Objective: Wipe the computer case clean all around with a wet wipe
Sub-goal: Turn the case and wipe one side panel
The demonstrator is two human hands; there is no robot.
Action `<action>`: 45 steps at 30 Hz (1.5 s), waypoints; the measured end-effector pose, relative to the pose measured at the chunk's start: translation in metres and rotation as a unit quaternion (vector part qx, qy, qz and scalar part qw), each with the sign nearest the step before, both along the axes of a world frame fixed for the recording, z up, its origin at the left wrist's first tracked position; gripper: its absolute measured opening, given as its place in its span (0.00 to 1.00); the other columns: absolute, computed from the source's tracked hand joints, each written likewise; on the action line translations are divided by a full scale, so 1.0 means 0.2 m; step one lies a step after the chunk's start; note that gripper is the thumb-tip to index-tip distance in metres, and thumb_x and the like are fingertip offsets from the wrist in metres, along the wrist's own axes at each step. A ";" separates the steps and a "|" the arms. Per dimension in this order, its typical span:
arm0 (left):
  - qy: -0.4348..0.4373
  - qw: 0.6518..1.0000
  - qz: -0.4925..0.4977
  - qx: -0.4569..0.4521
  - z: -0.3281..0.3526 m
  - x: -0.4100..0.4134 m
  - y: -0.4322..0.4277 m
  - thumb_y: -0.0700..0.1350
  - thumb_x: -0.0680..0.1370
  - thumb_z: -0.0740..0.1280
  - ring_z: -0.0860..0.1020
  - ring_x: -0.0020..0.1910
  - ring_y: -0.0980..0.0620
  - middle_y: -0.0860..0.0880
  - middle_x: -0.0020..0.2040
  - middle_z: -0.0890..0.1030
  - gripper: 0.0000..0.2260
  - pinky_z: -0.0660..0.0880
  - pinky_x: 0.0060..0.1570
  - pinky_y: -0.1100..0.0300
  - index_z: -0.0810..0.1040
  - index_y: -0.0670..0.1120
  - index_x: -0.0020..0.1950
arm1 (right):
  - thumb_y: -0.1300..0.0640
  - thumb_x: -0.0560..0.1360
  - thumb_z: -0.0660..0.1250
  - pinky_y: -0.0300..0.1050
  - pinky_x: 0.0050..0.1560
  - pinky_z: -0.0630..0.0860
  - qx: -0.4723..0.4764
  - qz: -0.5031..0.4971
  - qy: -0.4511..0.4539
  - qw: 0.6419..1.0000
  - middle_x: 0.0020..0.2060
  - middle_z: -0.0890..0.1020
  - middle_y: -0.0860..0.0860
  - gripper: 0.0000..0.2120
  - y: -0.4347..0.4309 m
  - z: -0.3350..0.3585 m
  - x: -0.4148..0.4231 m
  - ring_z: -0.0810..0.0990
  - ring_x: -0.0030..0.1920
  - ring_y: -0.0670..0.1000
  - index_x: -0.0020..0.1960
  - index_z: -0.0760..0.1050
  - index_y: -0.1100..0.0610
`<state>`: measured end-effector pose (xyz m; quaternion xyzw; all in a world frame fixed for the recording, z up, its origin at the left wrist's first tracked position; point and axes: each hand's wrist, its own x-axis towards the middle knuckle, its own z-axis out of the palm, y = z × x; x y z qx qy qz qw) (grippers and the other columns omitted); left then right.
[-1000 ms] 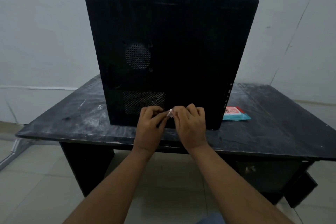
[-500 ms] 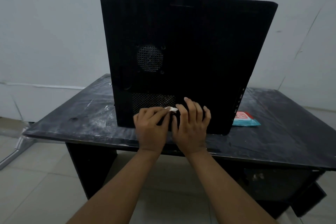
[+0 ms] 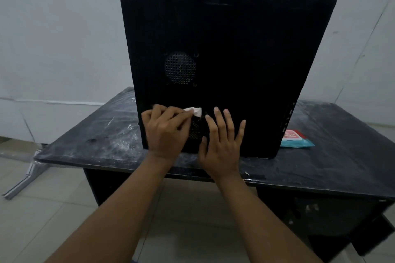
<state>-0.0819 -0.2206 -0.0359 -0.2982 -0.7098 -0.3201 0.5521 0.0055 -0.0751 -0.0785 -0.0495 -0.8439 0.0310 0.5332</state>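
A black computer case (image 3: pixel 245 55) stands upright on the dark table (image 3: pixel 333 160), its side panel with a round vent and a lower mesh vent facing me. My left hand (image 3: pixel 165 131) holds a small white wet wipe (image 3: pixel 193 110) against the lower part of the panel, by the mesh vent. My right hand (image 3: pixel 222 142) lies flat on the panel just to the right, fingers straight and spread, holding nothing.
A teal and red wet wipe packet (image 3: pixel 296 140) lies on the table to the right of the case. The tabletop is scuffed with white marks. A white wall stands behind, and a metal bar (image 3: pixel 23 179) lies on the tiled floor at left.
Both hands pinched the wipe together a second ago. The right hand has let go and spread flat on the panel, while the left hand carried the wipe up onto the case.
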 end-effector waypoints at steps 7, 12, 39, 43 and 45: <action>-0.041 0.998 0.009 0.045 0.03 -0.02 -0.09 0.49 0.79 0.78 0.79 0.51 0.46 0.57 0.49 0.86 0.02 0.69 0.51 0.49 0.90 0.53 0.50 | 0.55 0.76 0.70 0.79 0.78 0.50 0.057 0.008 -0.050 0.997 0.85 0.57 0.58 0.37 -0.02 0.02 0.00 0.52 0.86 0.61 0.83 0.65 0.54; -0.020 0.999 0.020 0.037 0.11 -0.03 -0.10 0.49 0.80 0.77 0.78 0.51 0.46 0.57 0.48 0.86 0.02 0.68 0.52 0.49 0.89 0.52 0.49 | 0.53 0.74 0.71 0.78 0.78 0.49 0.061 0.001 -0.075 0.995 0.86 0.54 0.57 0.40 -0.02 0.03 0.01 0.49 0.86 0.59 0.84 0.63 0.53; -0.129 0.991 -0.031 -0.020 -0.14 -0.10 -0.40 0.37 0.80 0.75 0.77 0.39 0.52 0.47 0.43 0.82 0.04 0.74 0.39 0.59 0.89 0.42 0.53 | 0.51 0.71 0.73 0.72 0.81 0.45 -0.005 0.061 -0.091 0.994 0.86 0.54 0.52 0.39 -0.01 0.04 0.05 0.47 0.86 0.54 0.81 0.68 0.52; -0.227 0.972 -0.049 -0.040 -0.34 -0.05 -0.45 0.39 0.78 0.78 0.79 0.37 0.54 0.51 0.43 0.83 0.04 0.79 0.37 0.54 0.90 0.44 0.52 | 0.51 0.71 0.73 0.73 0.81 0.46 -0.003 0.061 -0.091 0.994 0.86 0.54 0.52 0.39 -0.01 0.03 0.04 0.47 0.86 0.54 0.81 0.68 0.52; -0.230 0.971 -0.050 -0.036 -0.29 -0.04 -0.44 0.40 0.78 0.78 0.80 0.38 0.54 0.50 0.44 0.84 0.04 0.80 0.38 0.54 0.90 0.44 0.53 | 0.51 0.71 0.73 0.73 0.81 0.46 -0.002 0.057 -0.092 0.994 0.86 0.53 0.53 0.39 -0.01 0.04 0.04 0.47 0.86 0.55 0.81 0.68 0.52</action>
